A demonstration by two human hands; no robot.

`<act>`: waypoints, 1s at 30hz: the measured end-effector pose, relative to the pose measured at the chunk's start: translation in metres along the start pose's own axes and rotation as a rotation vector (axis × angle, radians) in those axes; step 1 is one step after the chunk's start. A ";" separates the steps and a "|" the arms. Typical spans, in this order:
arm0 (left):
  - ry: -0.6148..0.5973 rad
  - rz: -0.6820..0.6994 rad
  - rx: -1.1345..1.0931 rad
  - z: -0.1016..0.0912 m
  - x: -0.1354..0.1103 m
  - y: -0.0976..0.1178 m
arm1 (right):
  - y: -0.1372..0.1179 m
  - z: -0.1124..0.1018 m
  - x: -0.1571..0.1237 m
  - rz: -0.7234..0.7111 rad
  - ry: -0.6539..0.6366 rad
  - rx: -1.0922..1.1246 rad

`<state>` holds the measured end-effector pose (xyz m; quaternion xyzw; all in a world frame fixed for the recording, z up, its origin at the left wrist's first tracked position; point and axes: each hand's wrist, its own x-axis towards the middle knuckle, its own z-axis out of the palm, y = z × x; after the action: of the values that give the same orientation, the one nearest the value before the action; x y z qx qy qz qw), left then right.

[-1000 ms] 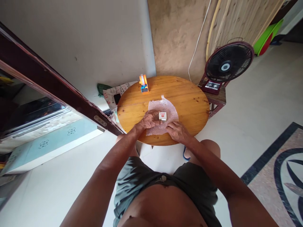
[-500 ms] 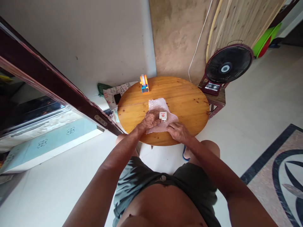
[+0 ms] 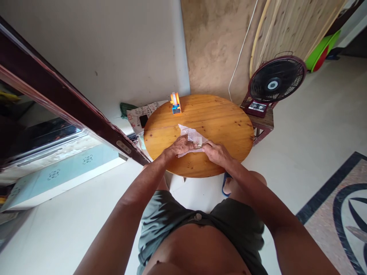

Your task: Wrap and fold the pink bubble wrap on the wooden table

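A sheet of bubble wrap (image 3: 192, 134) lies on the round wooden table (image 3: 226, 118), folded partly over a small white box (image 3: 198, 144) that shows only faintly through it. My left hand (image 3: 182, 145) is closed on the wrap at the box's left side, its fingertips close against the box. On the other side, my right hand (image 3: 213, 151) pinches the wrap's right edge near the box. Both hands hide parts of the sheet.
A tape dispenser (image 3: 176, 104) with an orange top stands at the table's back edge. A black phone (image 3: 143, 121) lies on a printed sack (image 3: 137, 117) left of the table. An electric fan (image 3: 276, 80) sits on a wooden stool (image 3: 266, 121) to the right. A door frame (image 3: 86, 110) runs along the left.
The near part of the bubble wrap has been folded up and over the box, covering its printed top. My right hand has moved slightly up toward the box with the wrap's edge.
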<state>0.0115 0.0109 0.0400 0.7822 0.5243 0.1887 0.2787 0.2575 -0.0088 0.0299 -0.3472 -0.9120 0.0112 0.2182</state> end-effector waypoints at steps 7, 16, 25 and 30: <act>-0.124 0.007 -0.168 -0.027 0.005 0.002 | 0.010 -0.004 0.017 0.072 0.027 0.005; -0.171 -0.033 -0.095 -0.048 0.006 0.014 | 0.007 -0.002 0.034 0.228 -0.035 -0.103; 0.057 -0.228 -0.286 -0.028 0.008 0.004 | 0.013 -0.005 0.044 0.314 -0.147 -0.127; 0.095 -0.278 -0.265 -0.023 0.003 0.002 | 0.017 -0.009 0.052 0.382 -0.183 -0.111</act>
<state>0.0007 0.0180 0.0592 0.6489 0.6106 0.2525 0.3772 0.2368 0.0364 0.0552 -0.5228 -0.8448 0.0338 0.1090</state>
